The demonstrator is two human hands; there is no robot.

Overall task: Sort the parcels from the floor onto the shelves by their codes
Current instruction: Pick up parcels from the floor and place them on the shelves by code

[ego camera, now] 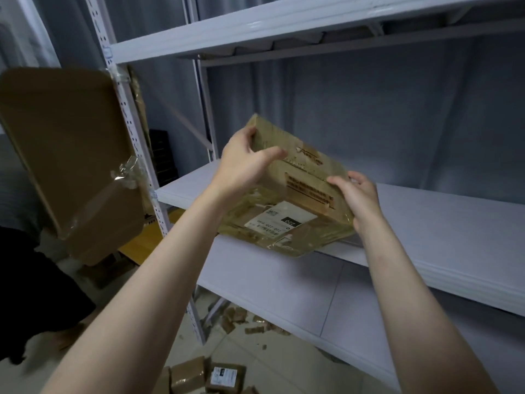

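Two grips hold one taped cardboard parcel [301, 177]: my left grip [244, 166] curls round its upper left corner, and my right grip [360, 200] clasps its right edge. It hangs tilted between them, label [279, 220] towards me, over the front edge of the shelf [426, 223] beneath my right grip. Other parcels [216, 373] lie on the floor well below.

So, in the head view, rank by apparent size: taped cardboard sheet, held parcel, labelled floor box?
Largest: cardboard sheet, though it likely sits nearer the camera.
Then: held parcel.
Smallest: labelled floor box, which is farther away.
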